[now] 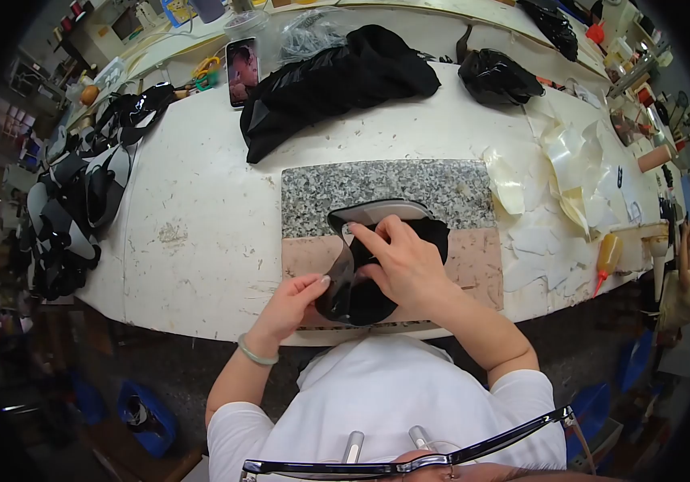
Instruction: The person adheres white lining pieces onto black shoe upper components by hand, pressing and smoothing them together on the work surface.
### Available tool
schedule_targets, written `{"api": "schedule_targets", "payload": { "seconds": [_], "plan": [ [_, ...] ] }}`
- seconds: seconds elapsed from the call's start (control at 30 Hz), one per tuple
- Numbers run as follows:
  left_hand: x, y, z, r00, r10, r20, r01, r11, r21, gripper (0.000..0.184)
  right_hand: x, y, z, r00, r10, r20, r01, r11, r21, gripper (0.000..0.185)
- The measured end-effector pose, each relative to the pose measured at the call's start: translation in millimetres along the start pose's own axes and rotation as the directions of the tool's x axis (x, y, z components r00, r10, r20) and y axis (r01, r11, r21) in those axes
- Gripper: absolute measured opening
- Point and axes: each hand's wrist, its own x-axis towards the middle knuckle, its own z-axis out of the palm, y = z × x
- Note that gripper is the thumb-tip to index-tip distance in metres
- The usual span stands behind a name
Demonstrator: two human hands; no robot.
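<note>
Over the work slab lies a black, partly glossy piece with a pale grey lining (381, 211); it looks like a shoe upper. My left hand (290, 304) pinches its shiny dark edge (338, 281) at the near left between thumb and fingers. Across the middle of the piece sits my right hand (405, 261), index finger and thumb on the material near the pale lining. Its palm side and part of the piece are hidden. Beneath are a speckled granite slab (385, 181) and a pinkish-brown board (473, 265).
Black and grey cut pieces (79, 201) are heaped at left. Behind the slab are a phone (242, 74), black cloth (345, 76), scissors (204, 74) and a black plastic bag (499, 76). At right lie pale sheet scraps (566, 173) and a yellow bottle with red tip (608, 255).
</note>
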Motion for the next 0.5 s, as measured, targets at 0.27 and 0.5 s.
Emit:
{"api": "schedule_targets", "payload": {
  "seconds": [0.27,0.5],
  "plan": [
    [53,87,14,0.635,0.716,0.29,-0.567,0.178,0.804,0.03,12,0,16,0.929,-0.365,-0.058,0.333,0.894,-0.301,0.007],
    [110,89,22,0.805,0.567,0.173,-0.464,0.421,0.779,0.021,-18,-7,1,0.919,-0.388,-0.066,0.366,0.905,-0.217,0.009]
  ]
}}
